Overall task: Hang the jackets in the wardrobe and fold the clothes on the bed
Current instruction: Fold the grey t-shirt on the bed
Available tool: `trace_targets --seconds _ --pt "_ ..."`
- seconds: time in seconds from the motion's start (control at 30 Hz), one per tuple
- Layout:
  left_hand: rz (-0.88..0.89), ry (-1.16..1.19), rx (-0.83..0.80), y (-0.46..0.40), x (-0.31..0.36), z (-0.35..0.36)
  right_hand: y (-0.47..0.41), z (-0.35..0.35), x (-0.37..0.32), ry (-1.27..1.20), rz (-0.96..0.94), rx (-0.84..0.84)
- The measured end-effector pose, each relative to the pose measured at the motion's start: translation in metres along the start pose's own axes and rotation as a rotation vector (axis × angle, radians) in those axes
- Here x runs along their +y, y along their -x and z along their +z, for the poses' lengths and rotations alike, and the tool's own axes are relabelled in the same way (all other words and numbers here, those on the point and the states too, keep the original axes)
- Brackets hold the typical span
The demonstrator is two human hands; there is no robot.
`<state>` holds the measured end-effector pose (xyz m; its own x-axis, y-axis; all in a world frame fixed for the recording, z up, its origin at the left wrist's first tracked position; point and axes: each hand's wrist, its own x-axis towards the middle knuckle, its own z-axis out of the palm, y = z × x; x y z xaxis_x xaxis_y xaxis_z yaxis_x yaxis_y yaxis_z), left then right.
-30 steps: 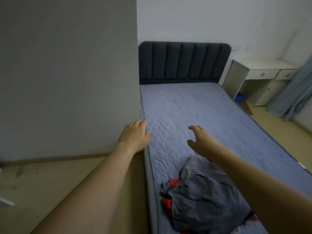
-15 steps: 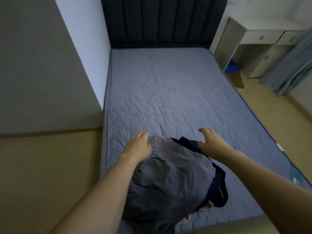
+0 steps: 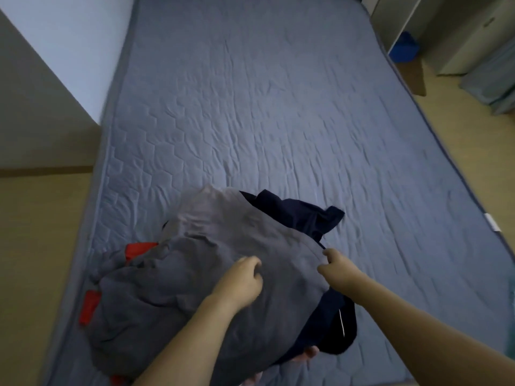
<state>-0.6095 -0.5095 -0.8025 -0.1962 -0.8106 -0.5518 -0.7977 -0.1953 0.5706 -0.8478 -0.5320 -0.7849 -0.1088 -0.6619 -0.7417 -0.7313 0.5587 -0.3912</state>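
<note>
Grey garment (image 3: 195,288) under both hands

**Colours on the bed**

The bed cover (image 3: 278,112) is soft blue-grey all over. It has a stitched pattern of six-sided shapes, like a honeycomb.

The big top cloth (image 3: 195,274) in the pile is plain grey with no pattern. Under it is a dark navy blue cloth (image 3: 301,215), nearly black, with one thin white line near its lower edge. Bits of bright red cloth (image 3: 89,307) peek out on the left side of the pile. A small pale pink bit (image 3: 309,353) shows at the bottom, maybe another cloth.

The floor (image 3: 36,246) is yellow-tan. The wall (image 3: 78,37) looks pale bluish white. A bright blue thing (image 3: 404,47) sits at the top right.
</note>
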Motion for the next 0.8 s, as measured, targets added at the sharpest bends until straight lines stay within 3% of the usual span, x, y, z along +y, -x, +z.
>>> trace_targets --seconds 0.17,0.3,0.4,0.5,0.67,0.8 --pt "0.201 -0.172 0.123 -0.097 0.019 0.027 -0.074 0.009 0.044 -0.003 -0.129 -0.006" --pt "0.213 -0.509 -0.078 -0.144 0.041 0.036 -0.091 0.021 0.054 0.131 -0.165 0.038" --pt "0.287 -0.797 -0.065 -0.143 0.049 0.032 -0.077 0.020 0.050 0.290 -0.245 0.099" --pt "0.316 -0.854 0.009 -0.111 0.052 0.005 -0.049 -0.005 0.029 0.018 -0.255 -0.020" --pt "-0.038 -0.885 -0.025 0.000 0.090 -0.090 0.051 -0.076 -0.047 -0.281 -0.304 -0.223" --pt "-0.334 -0.870 0.165 0.104 0.142 -0.176 0.159 -0.117 -0.120 -0.488 -0.399 -0.220"
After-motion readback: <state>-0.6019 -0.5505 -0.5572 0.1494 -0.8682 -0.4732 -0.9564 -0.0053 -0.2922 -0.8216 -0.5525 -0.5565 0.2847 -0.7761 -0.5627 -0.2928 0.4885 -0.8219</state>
